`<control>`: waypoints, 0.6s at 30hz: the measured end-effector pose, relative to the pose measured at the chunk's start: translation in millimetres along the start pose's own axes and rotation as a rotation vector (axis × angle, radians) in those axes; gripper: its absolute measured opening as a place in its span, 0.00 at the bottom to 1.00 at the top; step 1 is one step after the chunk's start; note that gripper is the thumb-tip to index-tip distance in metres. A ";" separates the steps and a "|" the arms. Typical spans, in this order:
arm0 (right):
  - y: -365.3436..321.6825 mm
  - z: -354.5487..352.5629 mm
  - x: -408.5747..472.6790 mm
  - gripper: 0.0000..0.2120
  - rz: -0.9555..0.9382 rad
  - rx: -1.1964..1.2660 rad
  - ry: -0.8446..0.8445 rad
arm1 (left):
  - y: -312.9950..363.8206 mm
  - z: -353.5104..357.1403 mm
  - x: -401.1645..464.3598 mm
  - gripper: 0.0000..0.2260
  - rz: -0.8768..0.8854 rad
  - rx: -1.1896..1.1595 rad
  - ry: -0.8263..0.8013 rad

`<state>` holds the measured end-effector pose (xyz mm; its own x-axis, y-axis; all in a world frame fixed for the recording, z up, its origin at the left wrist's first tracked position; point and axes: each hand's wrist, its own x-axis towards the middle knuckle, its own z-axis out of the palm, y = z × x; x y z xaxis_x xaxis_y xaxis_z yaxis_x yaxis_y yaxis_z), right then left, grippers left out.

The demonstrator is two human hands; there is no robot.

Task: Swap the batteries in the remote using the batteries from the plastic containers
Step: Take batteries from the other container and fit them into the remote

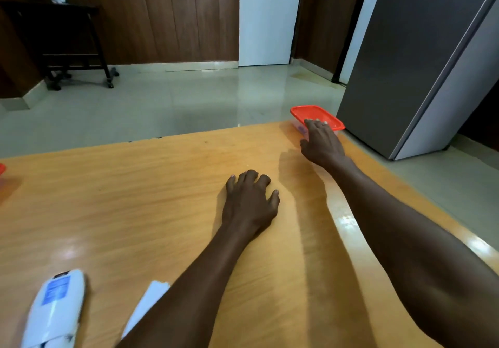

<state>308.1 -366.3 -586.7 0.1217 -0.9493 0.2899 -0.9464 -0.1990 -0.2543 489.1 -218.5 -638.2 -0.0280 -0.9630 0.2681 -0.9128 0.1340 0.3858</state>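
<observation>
Nearest, the remote (54, 310) lies back-up with its cover (147, 304) beside it, well behind both hands: left fingers (249, 179) spread, bracing the desk (135, 199), right fingers (314, 125) loosely spread on the red-lidded container (316, 114) (presumably to drag it closer).

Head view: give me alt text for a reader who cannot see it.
The right hand reaches across a wooden table to a red-lidded plastic container at its far right corner, fingers on the lid. The left hand rests flat mid-table; a white remote lies face down, near left.
</observation>
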 end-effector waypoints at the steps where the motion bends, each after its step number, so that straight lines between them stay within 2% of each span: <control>1: -9.1 -4.4 -11.7 0.27 0.000 0.033 0.001 | 2.8 -3.1 0.3 0.19 -0.011 -0.025 0.000; 6: -62.6 -22.2 -97.4 0.20 -0.087 0.161 -0.033 | 1.0 -38.3 -21.3 0.16 -0.119 -0.250 0.039; 12: -149.0 -28.2 -179.3 0.16 -0.261 0.246 -0.032 | -56.2 -110.3 -101.8 0.12 -0.095 -0.109 0.139; 18: -267.9 -13.9 -221.7 0.15 -0.413 0.380 -0.053 | -128.5 -200.0 -190.6 0.09 -0.237 -0.018 0.297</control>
<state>530.4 -99.1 -570.0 0.4835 -0.7827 0.3920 -0.6438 -0.6213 -0.4466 693.2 -5.4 -562.3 0.3046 -0.8584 0.4129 -0.8724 -0.0774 0.4826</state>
